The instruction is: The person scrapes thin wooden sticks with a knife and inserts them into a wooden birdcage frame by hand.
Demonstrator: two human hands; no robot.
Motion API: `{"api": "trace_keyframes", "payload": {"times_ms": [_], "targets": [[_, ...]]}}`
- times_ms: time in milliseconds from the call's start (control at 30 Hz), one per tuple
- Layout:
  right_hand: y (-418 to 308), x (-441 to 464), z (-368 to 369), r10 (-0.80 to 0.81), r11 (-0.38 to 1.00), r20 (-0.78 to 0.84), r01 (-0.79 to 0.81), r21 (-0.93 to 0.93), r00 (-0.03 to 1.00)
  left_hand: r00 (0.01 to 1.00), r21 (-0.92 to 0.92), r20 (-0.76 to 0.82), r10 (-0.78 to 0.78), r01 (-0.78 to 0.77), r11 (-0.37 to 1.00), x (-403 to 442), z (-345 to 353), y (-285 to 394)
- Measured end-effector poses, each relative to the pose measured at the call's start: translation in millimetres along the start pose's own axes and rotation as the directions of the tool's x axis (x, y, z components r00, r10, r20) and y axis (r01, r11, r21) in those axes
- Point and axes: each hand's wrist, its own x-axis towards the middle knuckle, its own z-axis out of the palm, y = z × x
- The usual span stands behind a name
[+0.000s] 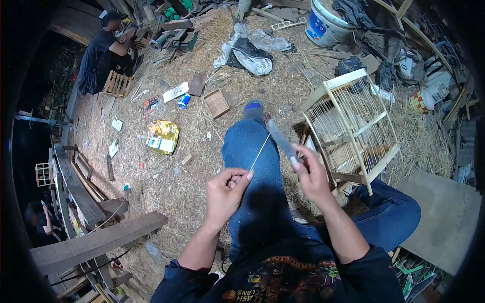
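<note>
My left hand pinches one end of a thin pale stick above my left thigh. The stick slants up and away to the right. A knife with a broad grey blade is gripped by its handle in my right hand. Its blade points up and left, and the tip is close to the stick's far end; whether they touch I cannot tell. Right of my right hand stands a wooden birdcage with thin upright bars, slightly tilted.
Shavings and straw cover the ground. A small wooden tray, a gold packet and a blue can lie ahead. A white bucket stands at the back. A beam juts in from the left. Another person sits at the far left.
</note>
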Motion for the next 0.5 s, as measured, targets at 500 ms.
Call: {"api": "trace_keyframes", "payload": {"times_ms": [500], "targets": [[-19, -5, 19, -0.442, 0.815, 0.053, 0.425, -0.393, 0.896, 0.968, -0.164, 0.179, -0.177, 0.206, 0.965, 2, -18, 9]]}}
